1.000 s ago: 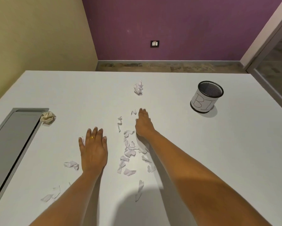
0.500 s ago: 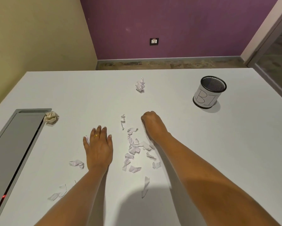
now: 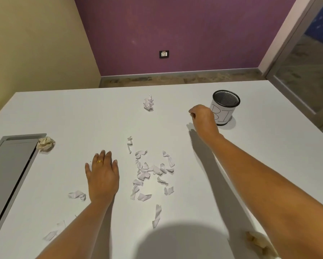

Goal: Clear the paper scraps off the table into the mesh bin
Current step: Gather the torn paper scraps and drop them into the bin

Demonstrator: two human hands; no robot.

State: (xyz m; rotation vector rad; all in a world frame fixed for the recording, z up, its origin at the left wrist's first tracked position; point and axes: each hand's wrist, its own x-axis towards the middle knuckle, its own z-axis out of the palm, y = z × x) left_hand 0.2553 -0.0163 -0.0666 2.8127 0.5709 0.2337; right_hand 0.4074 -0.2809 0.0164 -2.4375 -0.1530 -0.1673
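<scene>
the paper scraps [image 3: 151,171] are torn, curled slivers, limp and next to weightless, so i judge they will slide and flutter sooner than sit still; a pinch takes only one or two, and raking them into a heap against a flat palm would serve better. most lie in a loose cluster in the middle of the table [image 3: 269,165], just right of my left hand [image 3: 102,174], which rests flat on the top with fingers straight and holds nothing. a stray scrap [image 3: 77,195] lies just left of that wrist, and a long scrap [image 3: 157,215] lies toward the near edge. a crumpled white ball [image 3: 148,104] sits toward the far edge, firmer and easy to grip whole. a beige wad [image 3: 45,143] lies against the corner of the grey hatch [image 3: 13,165] at the left edge

my right hand [image 3: 203,118] is just beside the mesh bin [image 3: 225,107], fingers curled in; whether it holds a scrap i cannot tell. the bin stands upright near the far right corner, black mesh with a paper label round it; its inside shows only dark mesh, and i can make out no paper there. it looks light, so i judge a knock could tip it
</scene>
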